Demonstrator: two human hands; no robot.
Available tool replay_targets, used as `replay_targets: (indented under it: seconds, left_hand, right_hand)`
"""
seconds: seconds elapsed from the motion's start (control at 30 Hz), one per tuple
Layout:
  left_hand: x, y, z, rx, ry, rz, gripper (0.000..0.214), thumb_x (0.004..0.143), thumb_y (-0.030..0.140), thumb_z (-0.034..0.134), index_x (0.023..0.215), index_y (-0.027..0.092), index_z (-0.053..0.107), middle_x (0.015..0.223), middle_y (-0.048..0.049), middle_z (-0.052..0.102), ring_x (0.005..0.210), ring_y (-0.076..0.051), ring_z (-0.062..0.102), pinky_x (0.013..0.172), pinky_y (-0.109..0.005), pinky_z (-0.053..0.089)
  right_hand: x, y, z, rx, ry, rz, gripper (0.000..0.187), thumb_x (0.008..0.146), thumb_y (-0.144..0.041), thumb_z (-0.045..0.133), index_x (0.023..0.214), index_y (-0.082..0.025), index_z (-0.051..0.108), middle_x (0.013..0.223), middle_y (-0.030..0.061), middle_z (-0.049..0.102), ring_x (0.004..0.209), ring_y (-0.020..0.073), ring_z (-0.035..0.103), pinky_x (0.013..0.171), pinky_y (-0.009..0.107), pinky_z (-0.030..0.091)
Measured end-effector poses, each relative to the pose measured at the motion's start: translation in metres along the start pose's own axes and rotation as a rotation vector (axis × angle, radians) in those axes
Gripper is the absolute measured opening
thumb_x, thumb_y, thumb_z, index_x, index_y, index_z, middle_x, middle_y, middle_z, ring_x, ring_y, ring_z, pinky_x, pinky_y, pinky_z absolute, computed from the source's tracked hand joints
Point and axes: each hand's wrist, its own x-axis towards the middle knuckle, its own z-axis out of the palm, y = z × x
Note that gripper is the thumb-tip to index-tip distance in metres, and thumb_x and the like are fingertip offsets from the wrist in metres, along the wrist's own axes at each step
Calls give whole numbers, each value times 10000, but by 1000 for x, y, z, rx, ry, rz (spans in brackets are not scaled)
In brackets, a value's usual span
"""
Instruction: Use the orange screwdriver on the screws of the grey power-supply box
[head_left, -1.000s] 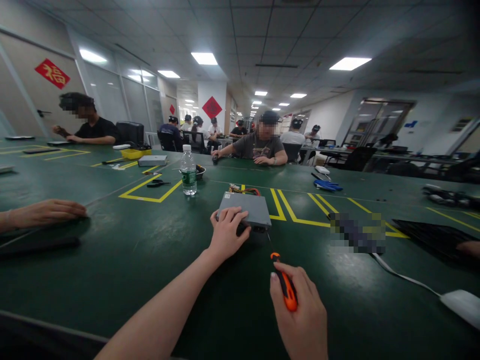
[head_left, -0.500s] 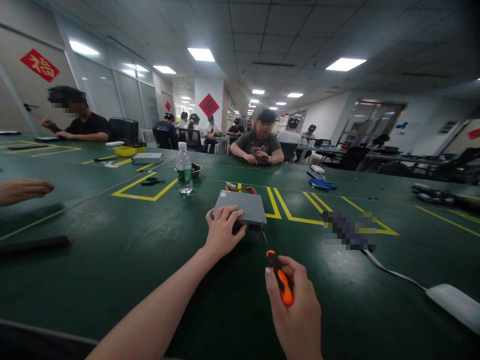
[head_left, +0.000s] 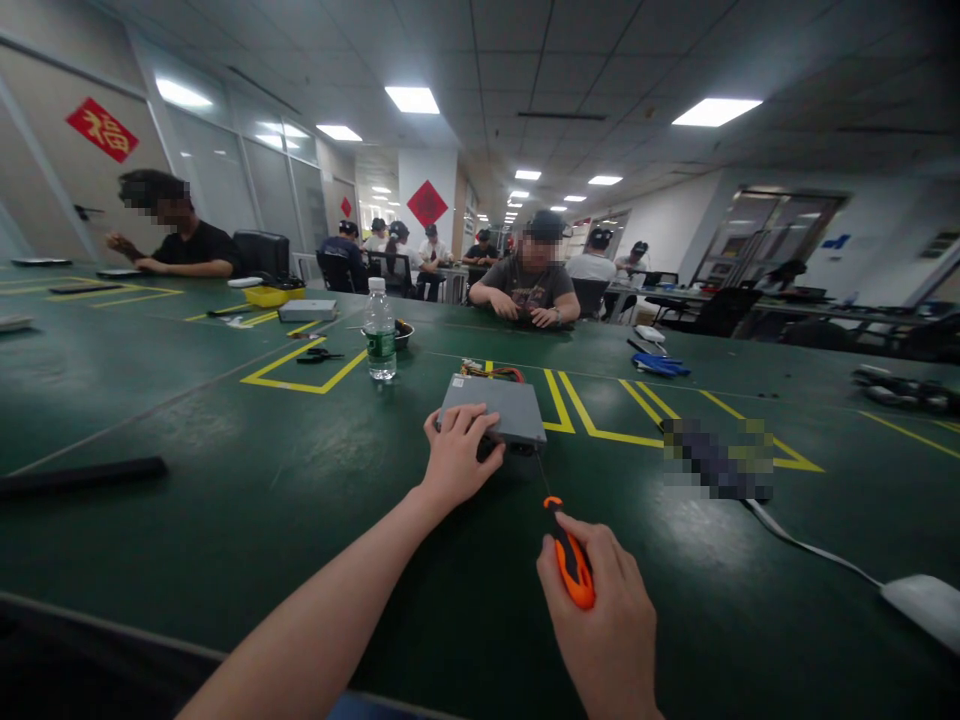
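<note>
A grey metal computer power supply lies on the green table, its bundle of coloured cables at the far side. My left hand grips its near left part, fingers over the top and thumb on the near face. In my right hand is an orange and black screwdriver, held by its handle. Its thin shaft points away from me, up to the near right corner of the power supply. Whether the tip sits on a screw there is too small to tell.
A water bottle stands left of the power supply, before a metal bowl. A black bar lies at left. On the right are blue gloves, a blurred-out dark object and a white cable. A person sits opposite.
The whole view has shifted slightly, so things appear farther right. Another person's hand at the left edge has gone from view. Both my hands keep their hold, the screwdriver still at the same corner.
</note>
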Motion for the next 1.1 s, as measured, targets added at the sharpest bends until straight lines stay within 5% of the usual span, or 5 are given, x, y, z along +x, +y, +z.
replay_targets:
  seconds: [0.2,1.1]
  left_hand:
    - [0,0,0,-3,-2,-8,334,753,341,564,1082,294,533,1209,-30,516,1130,-245,402,969,-475,209]
    - [1,0,-1,-20,7,-5,336,754,338,563,1085,298,523,1199,-24,526,1126,-242,414,974,-482,207]
  right_hand:
    - [1,-5,1,41,-63,-102,191,832,-297,469,989,-194,508,807,33,573,735,163,560,678,317,467]
    - [3,-3,8,1,-105,-92,187,855,-314,428,990,-204,496,829,28,590,705,150,571,625,288,467]
